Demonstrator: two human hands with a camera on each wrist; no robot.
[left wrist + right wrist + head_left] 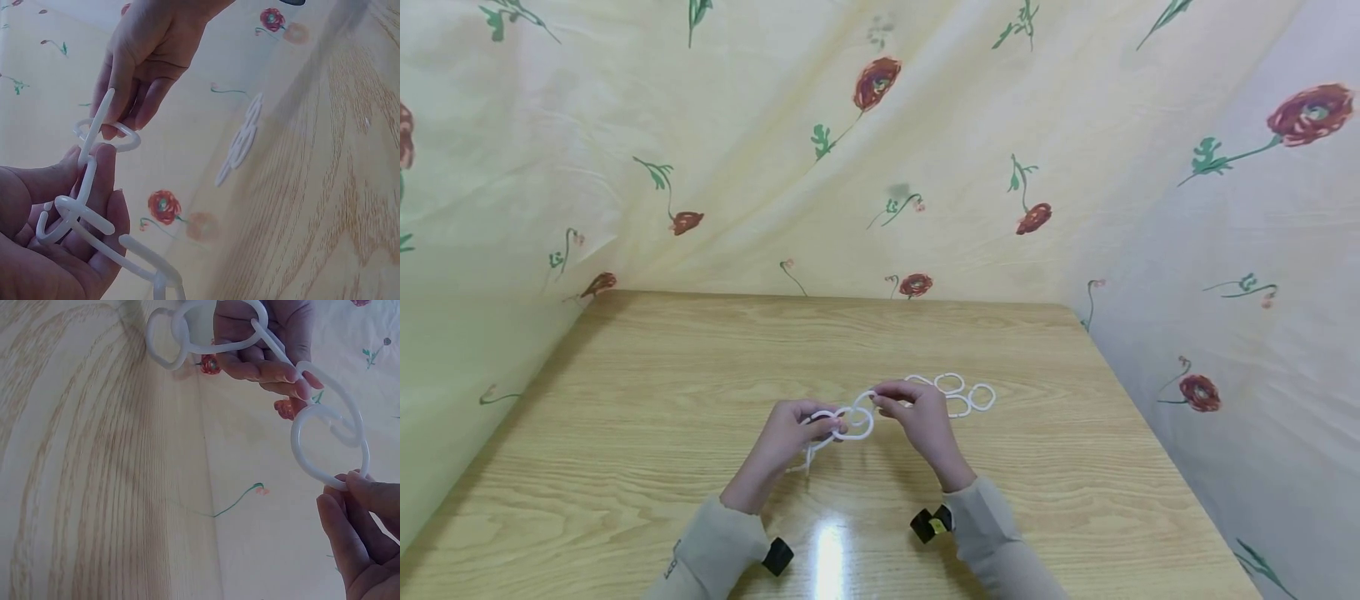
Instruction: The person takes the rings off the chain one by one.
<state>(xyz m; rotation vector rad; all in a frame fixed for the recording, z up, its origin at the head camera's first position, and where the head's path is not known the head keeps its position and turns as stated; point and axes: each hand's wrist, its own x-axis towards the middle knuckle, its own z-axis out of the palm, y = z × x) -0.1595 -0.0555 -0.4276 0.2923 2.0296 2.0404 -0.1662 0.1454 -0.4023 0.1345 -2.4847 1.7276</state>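
Observation:
A chain of white plastic rings (296, 440), each with a small gap, hangs between the two hands above the table. My left hand (788, 432) pinches one ring between thumb and fingers, and several linked rings trail below it, as the chain (103, 247) in the left wrist view shows. At the chain's other end my right hand (922, 415) pinches the end ring with thumb and fingertips. This end ring passes through the neighbouring one, which overlaps the left fingertips (300, 390) in the right wrist view.
Several loose white rings (244, 140) lie flat in a group on the wooden table (700, 358), beyond the right hand. Flowered cloth (760, 150) hangs behind the table and along both sides. A dark device sits at each wrist, the left device (778, 557) near the sleeve.

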